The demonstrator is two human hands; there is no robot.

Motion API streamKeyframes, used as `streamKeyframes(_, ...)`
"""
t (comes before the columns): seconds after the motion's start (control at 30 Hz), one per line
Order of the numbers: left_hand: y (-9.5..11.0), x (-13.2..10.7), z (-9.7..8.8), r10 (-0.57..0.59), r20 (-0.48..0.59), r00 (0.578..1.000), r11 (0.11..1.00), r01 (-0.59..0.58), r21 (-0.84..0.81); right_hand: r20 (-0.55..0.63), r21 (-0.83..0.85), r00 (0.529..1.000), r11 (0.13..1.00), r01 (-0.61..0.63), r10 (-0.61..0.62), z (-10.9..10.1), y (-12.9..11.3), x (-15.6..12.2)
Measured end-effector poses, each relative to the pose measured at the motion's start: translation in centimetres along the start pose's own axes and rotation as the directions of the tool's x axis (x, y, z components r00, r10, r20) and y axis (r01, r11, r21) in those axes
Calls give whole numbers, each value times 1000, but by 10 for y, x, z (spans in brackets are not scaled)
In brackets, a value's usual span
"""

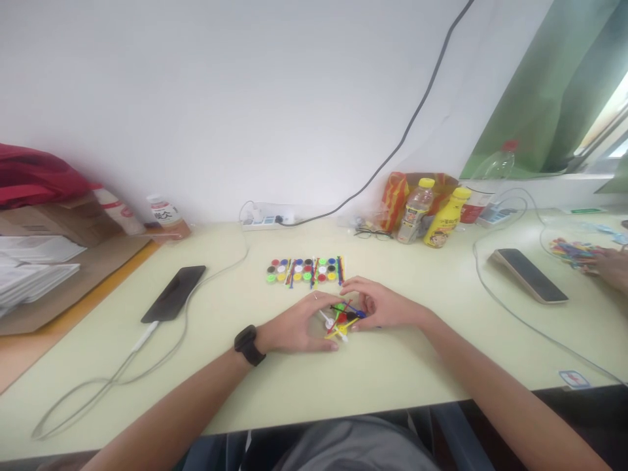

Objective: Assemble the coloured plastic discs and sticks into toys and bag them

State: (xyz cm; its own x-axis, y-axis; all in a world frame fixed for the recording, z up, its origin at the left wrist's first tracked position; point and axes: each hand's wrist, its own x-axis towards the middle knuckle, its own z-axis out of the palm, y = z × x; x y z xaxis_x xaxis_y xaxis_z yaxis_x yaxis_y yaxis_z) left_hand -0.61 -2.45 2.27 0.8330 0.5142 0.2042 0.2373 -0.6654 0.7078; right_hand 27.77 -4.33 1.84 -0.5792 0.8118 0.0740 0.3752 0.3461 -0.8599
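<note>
Both of my hands meet over a small built piece of coloured sticks and round connectors (343,318) on the pale table (392,379). My left hand (299,325), with a black watch on its wrist, curls its fingers round the left side of the piece. My right hand (380,306) closes on its right side, fingers bent over the top. Just behind them lies a neat row of loose coloured connectors and sticks (305,270).
A black phone (174,292) on a white cable lies at left, another phone (532,275) at right. Bottles (444,218), glasses and a power strip (267,218) stand along the wall. Another person's hand (611,267) rests by coloured pieces at far right. Boxes are stacked at far left.
</note>
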Motion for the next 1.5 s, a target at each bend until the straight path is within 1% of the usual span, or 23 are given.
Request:
streamKeyframes(0.1,-1,1,3,-6,-15,1000,1000,6,6,8,-5,1000,1000,3,-3,1,-2,1)
streamKeyframes(0.23,1,2,5,-10,-25,1000,1000,11,3,13,-7,1000,1000,-26,26,1,-8,2)
streamKeyframes(0.43,-3,-3,-7,5,38,999,1000,-4,-23,11,24,999,999,-48,47,0,-6,1)
streamKeyframes(0.53,-7,-3,-11,1,46,999,999,1,-42,13,16,998,998,-60,59,-1,-3,1)
streamKeyframes(0.7,-4,1,-8,-2,-12,1000,998,1,-69,21,22,998,997,-68,67,-2,-2,2)
streamKeyframes(0.87,-3,4,-2,-9,-67,998,997,4,-71,-6,21,998,997,-70,70,-2,-1,1)
streamKeyframes(1.0,-7,4,1,-6,-87,996,998,0,-67,-8,13,997,997,-77,77,-1,-1,1)
streamKeyframes(1.13,-10,4,4,7,-96,995,998,-13,-65,-22,10,998,998,-58,58,0,-1,2)
streamKeyframes(1.33,-7,3,1,4,-102,995,997,-11,-72,-20,-8,998,998,-60,59,-2,-5,2)
streamKeyframes(1.43,-5,0,-4,-13,-130,991,996,0,-94,-71,-22,996,998,-57,55,-9,-5,1)
streamKeyframes(1.5,-5,-1,-8,-22,-170,985,993,1,-122,-158,-55,987,997,-47,38,-16,-1,2)
